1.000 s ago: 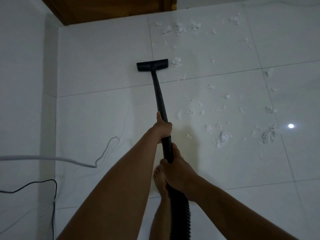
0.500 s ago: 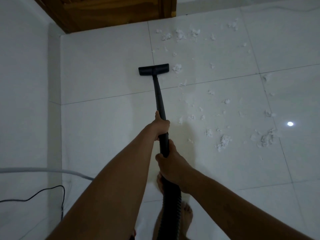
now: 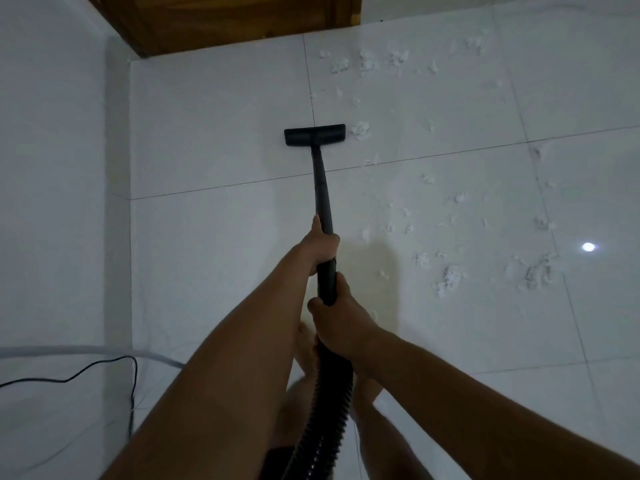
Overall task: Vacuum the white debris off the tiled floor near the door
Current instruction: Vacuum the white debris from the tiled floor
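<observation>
White tiled floor with thin dark grout lines fills the view, bounded by a pale wall on the left and a brown wooden door at the top edge. A black vacuum wand runs up the centre and ends in a flat floor nozzle resting on the tile just short of the door. The left hand grips the wand higher up, fingers wrapped round the tube and thumb laid along it. The right hand grips lower, fingers curled round the tube where it meets the ribbed hose, which drops out of the bottom of the frame. White debris lies scattered to the right of the wand: one clump sits just beside the nozzle's right end, several tufts lie near the door, and larger fluffy heaps lie on the right-hand tiles. A bright spot of reflected light shows on the floor at right. A bare foot is partly visible behind the hose. A black cable and a pale cord trail across the lower left.
</observation>
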The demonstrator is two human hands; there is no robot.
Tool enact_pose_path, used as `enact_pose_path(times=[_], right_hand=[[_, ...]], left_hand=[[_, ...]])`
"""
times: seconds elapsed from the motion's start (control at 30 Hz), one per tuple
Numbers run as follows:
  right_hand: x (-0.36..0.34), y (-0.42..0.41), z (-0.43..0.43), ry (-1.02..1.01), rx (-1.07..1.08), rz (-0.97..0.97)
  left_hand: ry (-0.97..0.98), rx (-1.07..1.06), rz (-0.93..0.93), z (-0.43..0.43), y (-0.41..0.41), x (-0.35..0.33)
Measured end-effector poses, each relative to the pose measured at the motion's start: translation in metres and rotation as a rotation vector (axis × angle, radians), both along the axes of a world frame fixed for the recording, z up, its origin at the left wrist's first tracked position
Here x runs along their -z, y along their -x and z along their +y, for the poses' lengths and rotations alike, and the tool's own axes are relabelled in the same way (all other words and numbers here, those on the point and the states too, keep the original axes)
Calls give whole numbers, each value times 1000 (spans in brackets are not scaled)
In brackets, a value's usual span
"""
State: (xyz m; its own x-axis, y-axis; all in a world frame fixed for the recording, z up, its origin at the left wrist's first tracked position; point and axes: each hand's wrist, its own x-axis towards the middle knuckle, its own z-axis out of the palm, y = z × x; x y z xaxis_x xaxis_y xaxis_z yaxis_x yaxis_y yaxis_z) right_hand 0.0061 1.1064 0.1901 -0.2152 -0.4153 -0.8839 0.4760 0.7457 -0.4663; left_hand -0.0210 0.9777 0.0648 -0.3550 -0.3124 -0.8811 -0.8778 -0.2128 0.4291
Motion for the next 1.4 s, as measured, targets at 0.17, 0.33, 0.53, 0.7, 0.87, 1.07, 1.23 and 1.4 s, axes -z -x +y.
enact_pose_path(times=[0.17,0.33,0.53,0.7,0.87,1.07,1.23,1.4], right_hand=[[-2,-12,-19,-28,49,-77],[6,-31,-47,-61,75,-20],[5,-52,-73,-53,180,58],[6,-59,-84,-20,277,20],[6,-56,-88,-30,221,35],[16,-36,-95,-40,164,47],[21,-10,-89,-27,145,51],[22,3,-94,-34,123,34]], left_hand=[[-62,-95,41,-19,-11,2],[-87,-70,35,-42,-20,6],[-29,46,19,-71,-26,9],[-12,72,18,-82,-25,8],[-14,92,10,-83,-25,13],[-8,79,7,-92,-6,18],[-39,44,12,-89,15,21],[-35,41,-3,-95,29,23]])
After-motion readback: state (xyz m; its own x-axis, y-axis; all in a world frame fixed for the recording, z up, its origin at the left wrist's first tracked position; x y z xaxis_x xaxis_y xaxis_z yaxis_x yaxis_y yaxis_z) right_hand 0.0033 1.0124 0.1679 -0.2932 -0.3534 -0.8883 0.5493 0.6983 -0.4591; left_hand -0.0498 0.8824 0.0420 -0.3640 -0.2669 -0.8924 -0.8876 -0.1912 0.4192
